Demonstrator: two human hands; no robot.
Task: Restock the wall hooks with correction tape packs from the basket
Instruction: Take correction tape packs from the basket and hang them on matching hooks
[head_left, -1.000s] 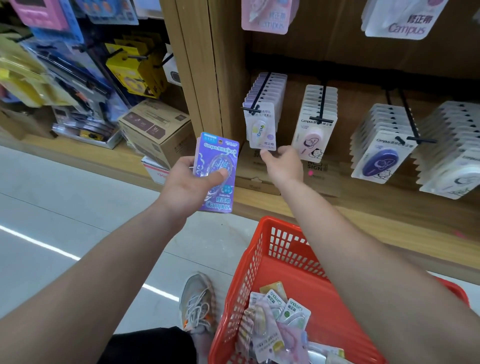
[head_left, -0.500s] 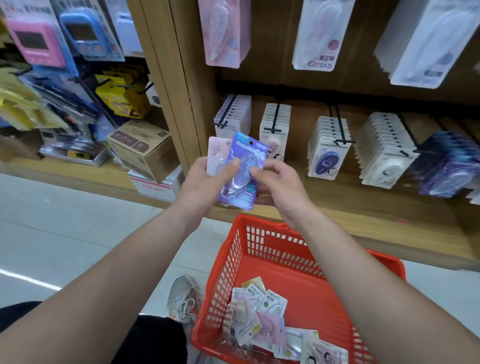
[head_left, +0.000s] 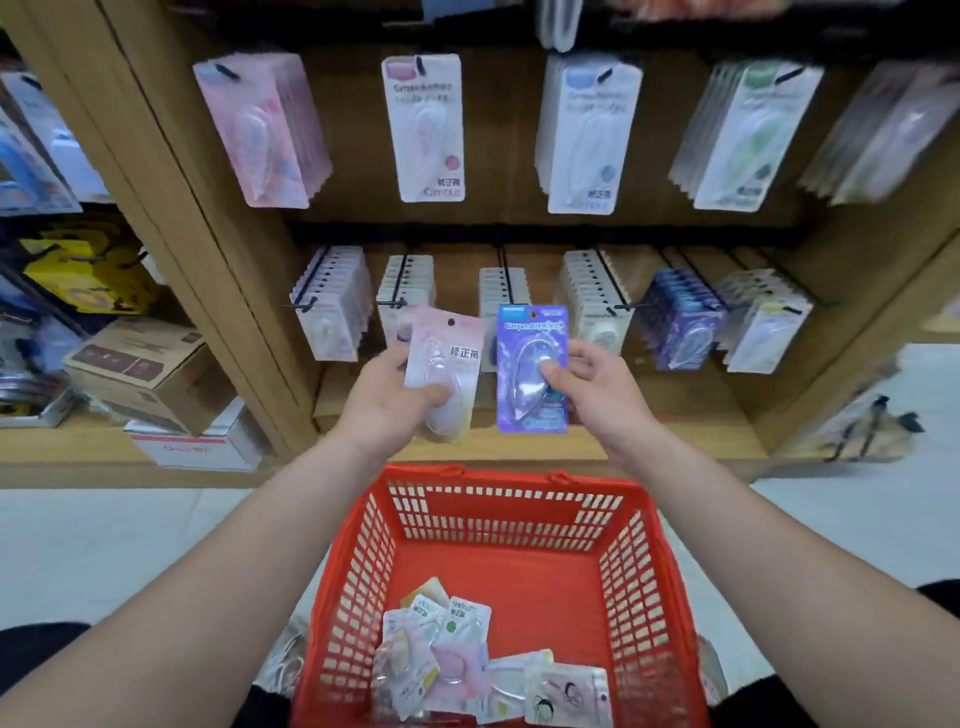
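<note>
My left hand (head_left: 387, 402) holds a pale pink correction tape pack (head_left: 444, 364) upright. Just to its right, my right hand (head_left: 592, 384) grips a purple-blue correction tape pack (head_left: 530, 358) with the thumb on its front. Both packs are in front of the lower row of wall hooks (head_left: 501, 270), which carry rows of hanging packs. A matching purple row (head_left: 680, 322) hangs further right. Below my arms stands the red basket (head_left: 644, 561) with several loose packs (head_left: 447, 649) in its bottom.
An upper row of larger hanging packs (head_left: 426, 130) runs across the wooden display. A wooden upright (head_left: 171, 208) divides it from the left bay, where cardboard boxes (head_left: 145, 374) sit on a low shelf. Pale floor tiles lie on both sides of the basket.
The two packs held together in my left hand have been split: my right hand took the purple-blue one and moved it right. The view tilted up, showing the upper row.
</note>
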